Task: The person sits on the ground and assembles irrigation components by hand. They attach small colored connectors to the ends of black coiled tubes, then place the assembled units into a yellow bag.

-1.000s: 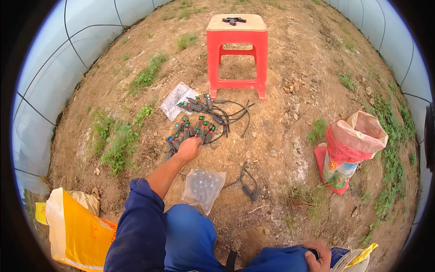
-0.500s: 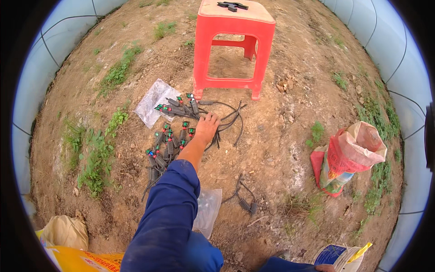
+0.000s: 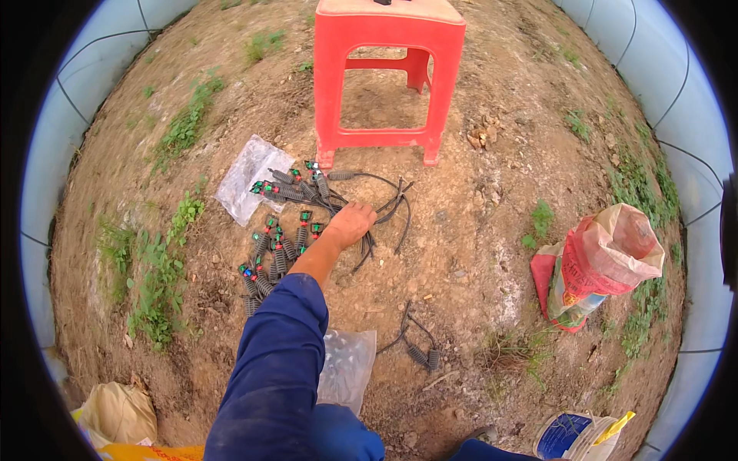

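My left hand (image 3: 353, 223) reaches down to the ground, its fingers curled over the thin black tubes of a bunch of hanging micro-sprinklers (image 3: 323, 187). These have green and red heads and ribbed dark grey sleeves. Their heads point left, partly over a clear plastic bag (image 3: 240, 184), while the loose tube ends (image 3: 400, 201) fan out to the right of my hand. A second pile of sprinklers (image 3: 278, 247) lies nearer to me, beside my forearm, which covers part of it. My right hand cannot be made out.
A red plastic stool (image 3: 378, 138) stands just beyond the bunch, a black object (image 3: 382, 2) on top. Another clear bag (image 3: 347, 370) and a tube piece with two ribbed sleeves (image 3: 421, 355) lie nearer. At right are an open sack (image 3: 603, 265) and a bucket (image 3: 573, 436).
My left hand has shifted slightly towards me over the tubes. The view has tilted down, so the stool sits higher. The right hand's fingers near the bucket have dropped out of sight.
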Available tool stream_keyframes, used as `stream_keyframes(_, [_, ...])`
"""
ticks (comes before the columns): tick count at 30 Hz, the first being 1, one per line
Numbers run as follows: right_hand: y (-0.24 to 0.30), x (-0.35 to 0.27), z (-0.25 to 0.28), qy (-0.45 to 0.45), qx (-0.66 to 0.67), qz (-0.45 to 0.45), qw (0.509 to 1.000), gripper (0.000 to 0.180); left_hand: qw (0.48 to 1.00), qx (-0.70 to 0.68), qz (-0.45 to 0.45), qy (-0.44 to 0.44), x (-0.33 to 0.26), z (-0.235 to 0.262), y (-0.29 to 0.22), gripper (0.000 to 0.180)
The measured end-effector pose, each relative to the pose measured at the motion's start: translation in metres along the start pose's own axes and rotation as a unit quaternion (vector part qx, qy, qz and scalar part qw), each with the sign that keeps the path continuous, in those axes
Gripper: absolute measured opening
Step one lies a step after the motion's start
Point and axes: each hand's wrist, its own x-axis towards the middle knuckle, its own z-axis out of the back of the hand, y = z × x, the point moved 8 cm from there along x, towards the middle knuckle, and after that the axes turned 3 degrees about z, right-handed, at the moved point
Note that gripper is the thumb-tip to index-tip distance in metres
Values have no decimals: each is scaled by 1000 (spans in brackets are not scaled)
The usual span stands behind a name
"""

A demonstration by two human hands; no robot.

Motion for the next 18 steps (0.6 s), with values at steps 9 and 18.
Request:
stream_keyframes(9, [-4, -12, 7, -11, -30, -13, 999, 35, 932, -241, 262, 66, 43, 13, 31, 35])
stream_keyframes(18, [-13, -47, 23, -55, -89, -37, 994, 37, 979, -164, 106, -59, 52, 28, 8, 21])
